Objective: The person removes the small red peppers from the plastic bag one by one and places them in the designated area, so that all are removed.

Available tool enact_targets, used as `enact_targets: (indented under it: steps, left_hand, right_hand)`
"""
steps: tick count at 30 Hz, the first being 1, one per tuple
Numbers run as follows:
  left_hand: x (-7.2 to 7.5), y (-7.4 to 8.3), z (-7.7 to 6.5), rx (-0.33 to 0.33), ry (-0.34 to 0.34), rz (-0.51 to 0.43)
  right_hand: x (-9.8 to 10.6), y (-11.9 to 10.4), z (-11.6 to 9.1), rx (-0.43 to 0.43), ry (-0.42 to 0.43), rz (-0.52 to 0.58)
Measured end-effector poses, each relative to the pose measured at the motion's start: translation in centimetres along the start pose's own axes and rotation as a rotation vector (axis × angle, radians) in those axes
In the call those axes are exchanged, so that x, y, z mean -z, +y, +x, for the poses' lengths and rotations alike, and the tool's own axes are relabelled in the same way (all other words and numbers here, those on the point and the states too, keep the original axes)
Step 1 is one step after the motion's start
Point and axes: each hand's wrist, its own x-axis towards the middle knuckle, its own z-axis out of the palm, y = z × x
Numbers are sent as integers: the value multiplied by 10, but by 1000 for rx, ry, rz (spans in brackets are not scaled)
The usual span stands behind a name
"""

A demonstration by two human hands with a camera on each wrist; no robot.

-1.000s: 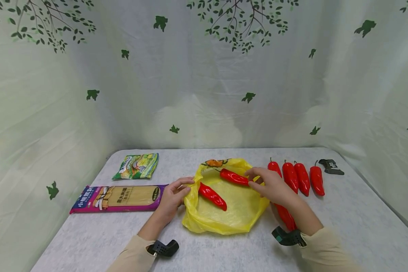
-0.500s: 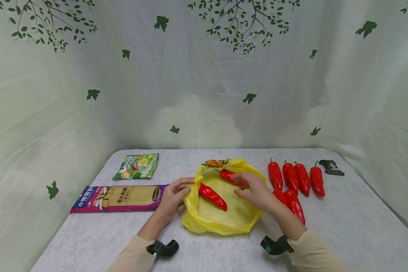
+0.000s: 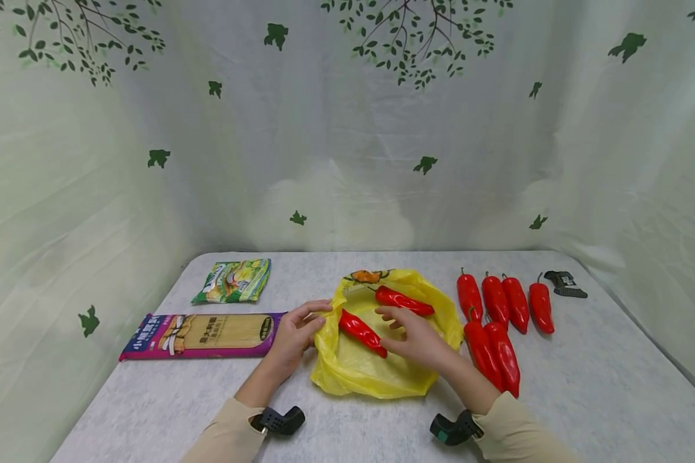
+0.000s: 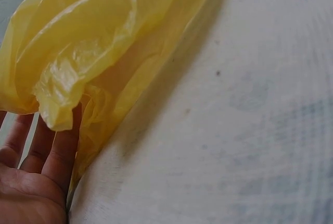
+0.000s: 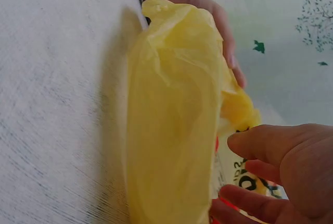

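A yellow plastic bag (image 3: 390, 386) lies spread wide in the middle of the table, its rim standing up. Two red chili peppers are inside: one pepper (image 3: 405, 301) near the back, another pepper (image 3: 360, 331) at the left. My left hand (image 3: 289, 334) holds the bag's left rim; in the left wrist view a yellow fold covers the fingertips. Over the bag's right part reaches my right hand (image 3: 417, 337), thumb and fingers apart. Its thumb is close to the lower end of the left pepper; contact is unclear. The right wrist view shows nothing gripped in its fingers (image 5: 255, 143).
Several red peppers (image 3: 517, 305) lie on the table (image 3: 591, 366) right of the bag, in two rows. A small black packet (image 3: 565, 283) sits beyond them. On the left are a purple noodle pack (image 3: 208, 335) and a green snack bag (image 3: 233, 281).
My right hand has moved left and toward me, from the back pepper toward the left one. The back pepper now lies uncovered. My left hand stays at the rim.
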Motion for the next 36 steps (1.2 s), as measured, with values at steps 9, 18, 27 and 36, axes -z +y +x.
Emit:
enact_targets:
  steps: [9,18,27,36]
  left_hand:
    - [0,0,0,3,5,0]
    - [0,-1,1,4,8,8]
    - [1,-3,1,-2,9,7]
    - [1,-3,1,-10,-1,-1]
  right_hand:
    - [-16,1,2,5,-20,-25]
    - [-23,3,5,32,-19,-98]
    - [-14,3,2,-12,-1,-140]
    - [-1,-4,-1,-23,82,-111]
